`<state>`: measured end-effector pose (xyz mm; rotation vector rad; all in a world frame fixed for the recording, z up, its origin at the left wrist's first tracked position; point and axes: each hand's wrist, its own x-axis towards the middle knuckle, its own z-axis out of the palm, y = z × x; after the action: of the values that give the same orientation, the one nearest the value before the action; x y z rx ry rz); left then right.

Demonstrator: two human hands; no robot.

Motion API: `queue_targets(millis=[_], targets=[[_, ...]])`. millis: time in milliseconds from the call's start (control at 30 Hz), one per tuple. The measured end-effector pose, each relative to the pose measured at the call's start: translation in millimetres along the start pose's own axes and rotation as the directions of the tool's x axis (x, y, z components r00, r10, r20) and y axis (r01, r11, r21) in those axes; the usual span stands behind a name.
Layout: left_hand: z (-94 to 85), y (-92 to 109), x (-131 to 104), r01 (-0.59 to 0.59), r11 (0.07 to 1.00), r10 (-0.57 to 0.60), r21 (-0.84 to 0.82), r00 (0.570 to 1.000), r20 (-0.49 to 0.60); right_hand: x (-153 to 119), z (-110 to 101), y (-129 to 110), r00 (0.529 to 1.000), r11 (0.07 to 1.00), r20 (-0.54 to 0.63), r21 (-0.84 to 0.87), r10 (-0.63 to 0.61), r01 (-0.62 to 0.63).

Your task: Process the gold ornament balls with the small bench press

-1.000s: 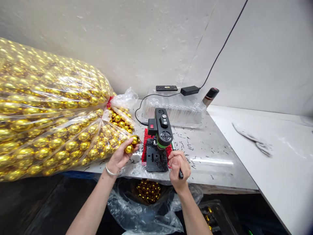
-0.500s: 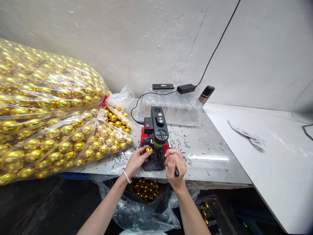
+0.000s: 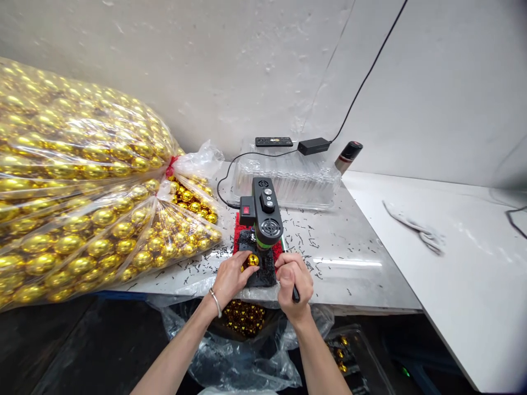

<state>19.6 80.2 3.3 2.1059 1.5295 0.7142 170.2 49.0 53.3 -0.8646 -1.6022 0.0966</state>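
Observation:
A shiny gold ball is pinched between the thumb and fingers of my left hand. More gold shows by the palm, mostly hidden by the fingers. Just beyond the held ball stands a small black bench drill press with a green ring under its head; the tip of its bit cannot be made out. My right hand is wrapped round the black-ended lever handle at the right of the machine. Beneath the machine are a black base and a red mat.
A large clear bag of gold balls fills the left. Dark shavings litter the metal tabletop. Behind are a clear plastic tray stack, a power adapter and a spray can. Below hangs an open plastic bag; scissors lie right.
My left hand has drawn the gold ball slightly toward me, away from the drill head. My right hand stays on the lever handle. The camera view has shifted a little.

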Motion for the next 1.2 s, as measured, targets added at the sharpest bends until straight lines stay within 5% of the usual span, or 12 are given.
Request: queue_targets(millis=[367, 733, 1067, 1200], targets=[[-4.6, 10.6, 17.6, 0.008, 0.995, -0.025, 0.1, 0.986, 0.164, -5.0, 1.0, 2.7, 0.999, 0.999, -0.017, 0.02, 0.035, -0.035], [1.6, 9.8, 15.9, 0.055, 0.998, -0.059, 0.033, 0.989, 0.137, -11.9, 0.3, 6.1, 0.999, 0.999, 0.019, 0.006, 0.046, -0.046], [3.8, 7.6, 16.3, 0.057, 0.998, -0.062, 0.036, 0.988, 0.139, -32.5, 14.9, 28.7, 0.996, 0.999, -0.085, -0.028, -0.029, 0.027], [3.4, 8.1, 15.3, 0.057, 0.997, -0.063, 0.045, 0.987, 0.146, -37.1, 17.3, 35.3, 0.993, 0.991, -0.02, -0.068, -0.113, 0.111]])
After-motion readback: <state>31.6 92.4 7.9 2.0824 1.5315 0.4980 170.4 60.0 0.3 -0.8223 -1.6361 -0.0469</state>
